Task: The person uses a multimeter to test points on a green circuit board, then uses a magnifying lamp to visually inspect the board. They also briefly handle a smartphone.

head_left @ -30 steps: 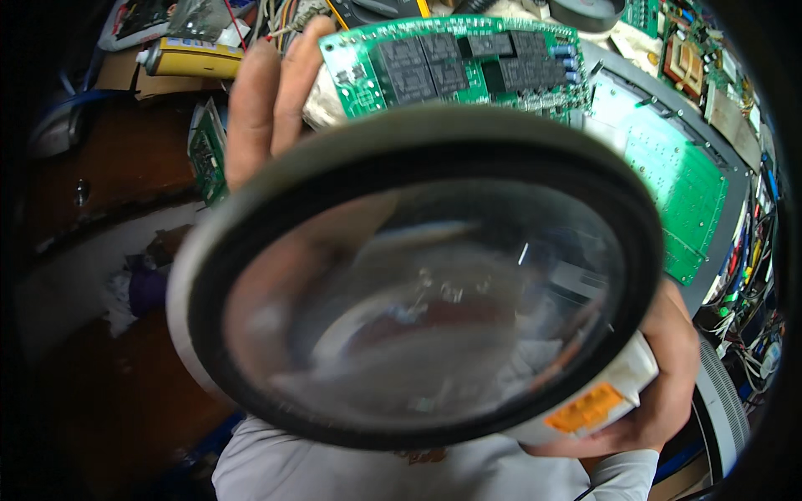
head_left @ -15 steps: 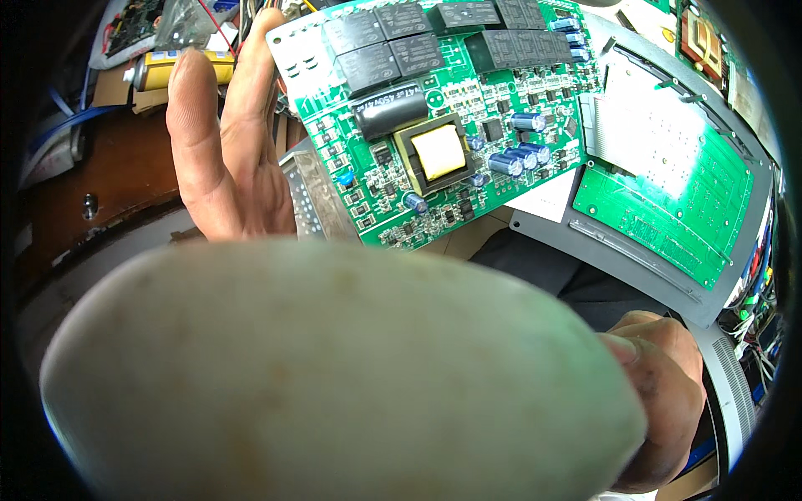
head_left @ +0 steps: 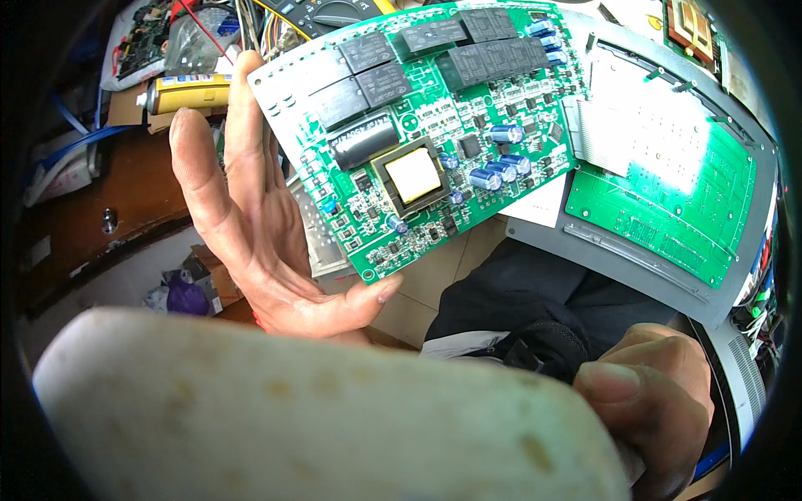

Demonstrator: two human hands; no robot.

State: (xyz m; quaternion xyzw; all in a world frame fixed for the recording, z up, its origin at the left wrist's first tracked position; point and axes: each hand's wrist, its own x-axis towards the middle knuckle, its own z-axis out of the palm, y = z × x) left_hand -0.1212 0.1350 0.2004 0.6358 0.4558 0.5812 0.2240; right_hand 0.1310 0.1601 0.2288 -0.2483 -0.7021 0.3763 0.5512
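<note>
A green circuit board [head_left: 469, 152] is tilted up in the upper middle, its component side facing me with black relays, blue capacitors and a yellow-wrapped transformer. My left hand [head_left: 271, 225] supports it from the left and beneath. The thumb touches the lower corner, and two fingers stretch past the left edge; the other fingers are partly hidden behind the board. My right hand [head_left: 660, 401] is closed at the lower right, round the end of a large off-white object [head_left: 326, 409] with brown stains. That object is close, blurred and cut off below, so its kind cannot be made out.
Right of the board, a grey panel [head_left: 618, 265] carries a second green board [head_left: 660, 221] with a ribbon cable. A yellow can [head_left: 188, 93], a multimeter [head_left: 326, 15] and loose wires lie at the upper left. My dark-clothed lap [head_left: 501, 292] is below.
The off-white object has dropped lower, uncovering my left thumb and lap. The circuit board has shifted slightly left and down in view. My right thumb shows more plainly.
</note>
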